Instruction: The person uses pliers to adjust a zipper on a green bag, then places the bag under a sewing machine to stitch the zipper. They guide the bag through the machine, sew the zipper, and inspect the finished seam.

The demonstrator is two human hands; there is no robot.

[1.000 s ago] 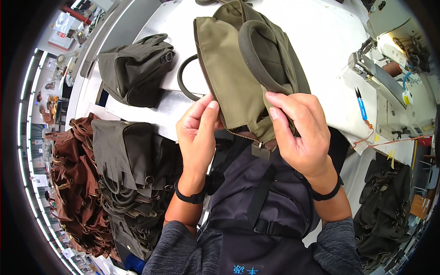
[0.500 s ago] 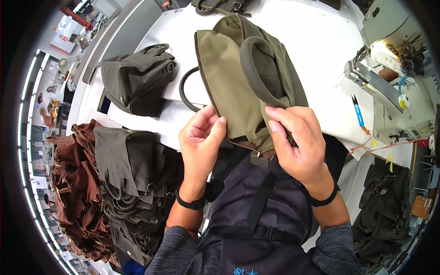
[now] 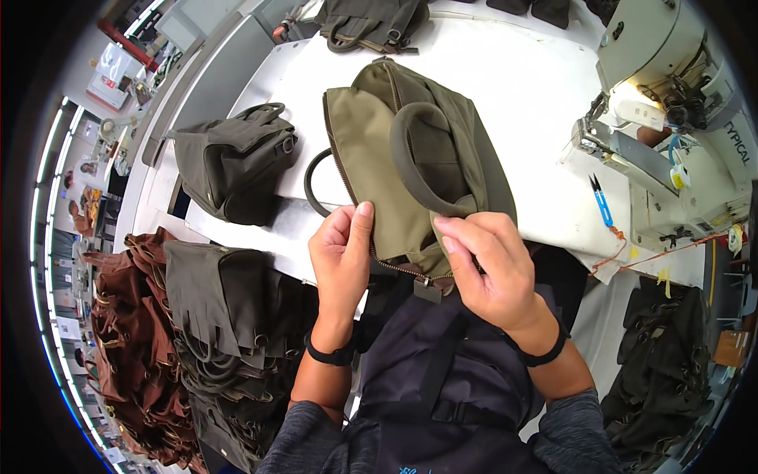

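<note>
An olive-green handbag (image 3: 371, 146) lies unzipped in front of me, its paler lining showing and its brown-toothed zipper spread apart. My left hand (image 3: 339, 253) pinches the near left part of the opening, thumb and fingers closed on the zipper edge. Opposite it, my right hand (image 3: 496, 268) grips the near right edge with thumb and forefinger, just under the dark padded handle (image 3: 407, 158). The second handle (image 3: 310, 180) sticks out at the bag's left. A small tab (image 3: 427, 292) hangs at the near end of the zipper, between my hands.
Another dark bag (image 3: 237, 162) stands to the left on the white table (image 3: 537, 103). Brown bags (image 3: 138, 332) and dark bags (image 3: 209, 276) are piled lower left. Blue thread snips (image 3: 602, 201) lie by the sewing machine (image 3: 659, 87); more dark bags (image 3: 659, 355) hang lower right.
The view has shifted a little, so the bag appears lower and slightly further left. Both hands keep their hold on the bag's edges, and my left thumb now points more upward.
</note>
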